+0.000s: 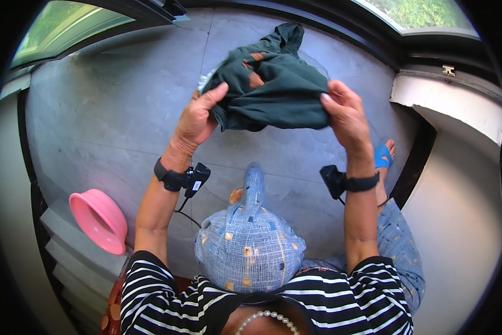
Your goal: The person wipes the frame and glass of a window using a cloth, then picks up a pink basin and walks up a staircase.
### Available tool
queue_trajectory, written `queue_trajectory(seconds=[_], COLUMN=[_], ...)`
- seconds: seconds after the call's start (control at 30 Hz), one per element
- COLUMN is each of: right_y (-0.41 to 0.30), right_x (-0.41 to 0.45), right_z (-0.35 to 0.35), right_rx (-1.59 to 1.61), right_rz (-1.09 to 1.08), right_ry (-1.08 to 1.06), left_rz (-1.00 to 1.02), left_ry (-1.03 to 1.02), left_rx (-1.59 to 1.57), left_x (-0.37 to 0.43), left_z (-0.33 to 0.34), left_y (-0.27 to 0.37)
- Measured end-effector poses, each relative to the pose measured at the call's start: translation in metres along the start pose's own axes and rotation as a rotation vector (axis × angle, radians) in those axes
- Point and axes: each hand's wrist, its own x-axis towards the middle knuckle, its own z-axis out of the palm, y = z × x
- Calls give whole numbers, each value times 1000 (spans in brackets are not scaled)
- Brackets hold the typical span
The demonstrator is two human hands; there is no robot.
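Note:
A dark green cloth garment (276, 96) with orange printed patches is stretched between my two hands, above the grey floor. My left hand (200, 109) grips its left edge, thumb on top. On the other side my right hand (347, 111) pinches the right edge between thumb and fingers. The garment's far end bunches up near the window frame, and its folds hide its full shape. A whitish, shiny patch (205, 78) shows at its left side, too blurred to name. Each wrist wears a black strap with a small black device (197, 180).
A pink plastic basin (98, 222) stands tilted at the left, beside pale steps (83, 247). Grey floor tiles (108, 117) lie ahead. Dark window frames (360, 37) and a white ledge (448, 100) bound the space. My knee in patterned blue trousers (251, 247) is raised between my arms.

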Motion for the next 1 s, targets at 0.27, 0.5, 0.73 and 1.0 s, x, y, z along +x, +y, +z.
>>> queue_trajectory(seconds=[0.27, 0.5, 0.73, 1.0], right_y=[-8, -18, -1, -3], right_x=[-21, 19, 41, 75], right_z=[-84, -107, -116, -99], right_rx=[90, -251, -803, -1151], right_rz=[-271, -206, -251, -372], right_ry=[-36, 134, 337, 411], left_rz=[117, -142, -148, 16], left_ry=[-56, 28, 59, 338], left_rx=[-628, -218, 43, 276], left_x=[2, -5, 1, 30], left_z=[-45, -91, -89, -106], left_y=[-4, 9, 22, 13])
